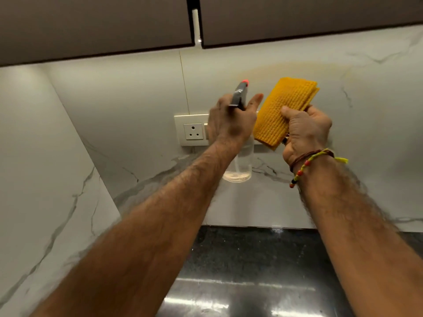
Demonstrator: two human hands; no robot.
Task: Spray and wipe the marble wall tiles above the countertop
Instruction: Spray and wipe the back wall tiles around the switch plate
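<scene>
We hold both arms up in front of the marble wall, which has grey veins and stands above the dark, shiny table. Our left hand grips the spray bottle at its neck; the fingers are curled round it, and one finger is stretched out beside the grey spray head with its red tip. The clear body of the bottle hangs below the hand, and a little liquid is at its bottom. The nozzle points toward the wall.

Our right hand pinches a folded yellow cloth, with the thumb on its front and the fingers closed behind it. The cloth stands up, just beside the bottle head, near the wall. On the right wrist there is a beaded bracelet.

Behind the left hand a white socket plate sits on the wall. Brown cupboards hang above.
</scene>
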